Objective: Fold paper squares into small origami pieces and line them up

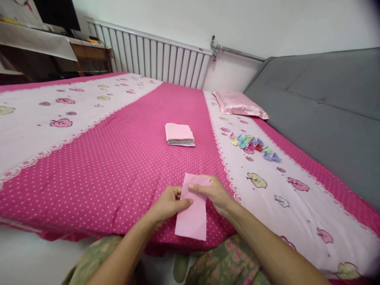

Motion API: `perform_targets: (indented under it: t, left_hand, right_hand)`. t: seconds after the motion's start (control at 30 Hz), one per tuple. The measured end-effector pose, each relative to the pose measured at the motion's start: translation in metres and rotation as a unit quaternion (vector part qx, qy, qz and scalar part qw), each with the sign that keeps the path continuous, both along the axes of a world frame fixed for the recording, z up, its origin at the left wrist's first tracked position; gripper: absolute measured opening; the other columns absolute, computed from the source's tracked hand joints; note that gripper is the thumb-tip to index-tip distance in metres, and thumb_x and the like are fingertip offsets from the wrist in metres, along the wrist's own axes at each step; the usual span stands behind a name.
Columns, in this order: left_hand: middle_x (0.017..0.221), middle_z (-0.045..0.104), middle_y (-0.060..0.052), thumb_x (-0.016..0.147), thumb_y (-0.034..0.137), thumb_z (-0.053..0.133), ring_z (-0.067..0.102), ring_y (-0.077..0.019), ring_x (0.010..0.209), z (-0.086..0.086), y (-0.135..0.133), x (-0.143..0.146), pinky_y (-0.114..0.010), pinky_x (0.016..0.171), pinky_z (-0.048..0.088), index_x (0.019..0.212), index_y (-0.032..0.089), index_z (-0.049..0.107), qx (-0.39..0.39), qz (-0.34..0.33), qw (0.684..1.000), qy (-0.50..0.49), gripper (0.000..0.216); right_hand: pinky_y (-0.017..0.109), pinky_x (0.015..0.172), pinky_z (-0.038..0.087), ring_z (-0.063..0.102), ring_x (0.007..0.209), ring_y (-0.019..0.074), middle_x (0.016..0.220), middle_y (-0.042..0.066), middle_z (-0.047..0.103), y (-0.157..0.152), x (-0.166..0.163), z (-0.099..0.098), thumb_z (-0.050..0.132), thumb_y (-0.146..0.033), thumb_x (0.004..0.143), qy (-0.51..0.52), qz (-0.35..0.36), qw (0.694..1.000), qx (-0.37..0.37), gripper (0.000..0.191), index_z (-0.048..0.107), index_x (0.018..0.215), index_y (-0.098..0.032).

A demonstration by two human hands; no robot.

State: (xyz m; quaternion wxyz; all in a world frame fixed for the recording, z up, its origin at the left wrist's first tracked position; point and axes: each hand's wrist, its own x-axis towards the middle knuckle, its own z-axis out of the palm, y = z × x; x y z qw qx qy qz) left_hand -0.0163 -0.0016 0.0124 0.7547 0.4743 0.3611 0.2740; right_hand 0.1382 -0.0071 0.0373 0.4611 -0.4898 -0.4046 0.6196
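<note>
A pink sheet of paper (192, 221), in a long narrow shape, is held up between both hands over the near edge of the bed. My left hand (170, 202) pinches its left side, thumb on the front and fingers behind. Higher up, my right hand (216, 194) grips the right side with its thumb pressed on the front face. Beyond the hands lies a stack of square paper (179, 133) with a pink sheet on top. Several small folded paper pieces (251, 145) in various colours sit on the bedspread to the right.
The bed has a pink dotted bedspread (124, 158) with white patterned bands. A pink pillow (239, 105) rests by the grey headboard (320, 87) at right. Along the back wall runs a white radiator (157, 55). A desk with a dark monitor (57, 15) stands at far left.
</note>
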Motion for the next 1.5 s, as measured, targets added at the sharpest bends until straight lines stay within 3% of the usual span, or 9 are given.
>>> perform_targets:
  t: [0.5, 0.67, 0.93, 1.13, 1.2, 1.27, 1.37, 1.43, 1.5]
  left_hand:
    - [0.055, 0.061, -0.001, 0.060, 0.034, 0.071, 0.046, -0.0064, 0.046, -0.005, 0.001, 0.001, -0.018, 0.046, 0.031, 0.062, 0.009, 0.066, 0.021, -0.070, 0.997, 0.018, 0.025]
    - [0.054, 0.064, -0.003, 0.062, 0.039, 0.069, 0.051, -0.0078, 0.046, -0.004, 0.003, -0.001, -0.019, 0.050, 0.039, 0.061, 0.010, 0.066, 0.029, -0.085, 0.995, 0.039, 0.029]
    - [0.079, 0.071, -0.017, 0.071, 0.047, 0.059, 0.065, -0.0165, 0.064, -0.002, 0.000, -0.002, -0.027, 0.064, 0.049, 0.076, 0.007, 0.070, 0.029, -0.151, 0.986, 0.059, 0.041]
    - [0.083, 0.071, -0.010, 0.068, 0.034, 0.066, 0.065, -0.0147, 0.069, 0.005, 0.003, -0.022, -0.022, 0.062, 0.046, 0.106, 0.015, 0.062, 0.017, -0.257, 0.963, 0.082, 0.043]
    - [0.077, 0.071, -0.008, 0.063, 0.031, 0.071, 0.064, -0.0144, 0.066, 0.007, 0.008, -0.031, -0.022, 0.061, 0.046, 0.098, 0.013, 0.063, 0.016, -0.229, 0.970, 0.076, 0.040]
    - [0.073, 0.069, -0.007, 0.061, 0.029, 0.073, 0.062, -0.0133, 0.063, 0.011, 0.011, -0.035, -0.022, 0.060, 0.045, 0.091, 0.012, 0.061, 0.016, -0.157, 0.985, 0.064, 0.036]
    - [0.083, 0.068, -0.010, 0.064, 0.031, 0.071, 0.063, -0.0156, 0.072, 0.015, 0.012, -0.030, -0.026, 0.067, 0.047, 0.098, 0.011, 0.058, -0.005, -0.053, 0.999, 0.012, 0.041]
    - [0.095, 0.066, -0.012, 0.067, 0.033, 0.069, 0.063, -0.0167, 0.078, 0.015, 0.008, -0.021, -0.028, 0.071, 0.048, 0.105, 0.013, 0.057, -0.030, -0.025, 0.999, -0.036, 0.045]
    - [0.092, 0.067, -0.012, 0.068, 0.035, 0.068, 0.062, -0.0154, 0.075, 0.012, 0.003, -0.010, -0.026, 0.070, 0.047, 0.099, 0.011, 0.062, -0.054, -0.026, 0.997, -0.054, 0.040]
  right_hand:
    - [0.025, 0.052, 0.045, 0.058, 0.056, 0.0141, 0.064, 0.003, 0.065, 0.006, 0.009, 0.002, 0.073, -0.036, 0.062, 0.005, -0.102, 0.993, 0.055, 0.027, 0.065, 0.073, -0.012]
    - [0.025, 0.052, 0.044, 0.058, 0.054, 0.0131, 0.062, 0.001, 0.065, 0.009, 0.015, 0.004, 0.073, -0.034, 0.061, 0.011, -0.135, 0.988, 0.073, 0.026, 0.065, 0.073, -0.012]
    - [0.021, 0.050, 0.044, 0.057, 0.052, 0.0109, 0.061, 0.000, 0.065, 0.013, 0.020, 0.006, 0.076, -0.031, 0.058, 0.026, -0.167, 0.984, 0.060, 0.024, 0.064, 0.067, -0.013]
    - [0.026, 0.059, 0.049, 0.061, 0.058, 0.0147, 0.068, 0.003, 0.068, 0.018, 0.029, 0.005, 0.075, -0.034, 0.059, 0.055, -0.169, 0.984, 0.024, 0.030, 0.066, 0.079, -0.014]
    - [0.026, 0.058, 0.049, 0.061, 0.059, 0.0152, 0.068, 0.004, 0.068, 0.018, 0.030, 0.005, 0.075, -0.035, 0.060, 0.066, -0.139, 0.988, 0.004, 0.030, 0.066, 0.079, -0.013]
    - [0.024, 0.057, 0.048, 0.061, 0.058, 0.0144, 0.067, 0.004, 0.068, 0.017, 0.029, 0.005, 0.075, -0.034, 0.060, 0.077, -0.107, 0.991, -0.010, 0.029, 0.066, 0.078, -0.013]
    - [0.022, 0.055, 0.047, 0.059, 0.056, 0.0119, 0.066, 0.003, 0.067, 0.013, 0.023, 0.005, 0.074, -0.033, 0.061, 0.092, -0.069, 0.993, -0.021, 0.026, 0.065, 0.076, -0.013]
    - [0.023, 0.055, 0.047, 0.058, 0.055, 0.0115, 0.064, 0.002, 0.065, 0.010, 0.016, 0.004, 0.074, -0.033, 0.061, 0.091, -0.043, 0.995, -0.030, 0.026, 0.064, 0.075, -0.013]
    - [0.024, 0.055, 0.046, 0.058, 0.055, 0.0121, 0.064, 0.002, 0.065, 0.007, 0.009, 0.001, 0.073, -0.034, 0.061, 0.073, -0.016, 0.997, -0.030, 0.027, 0.063, 0.074, -0.012]
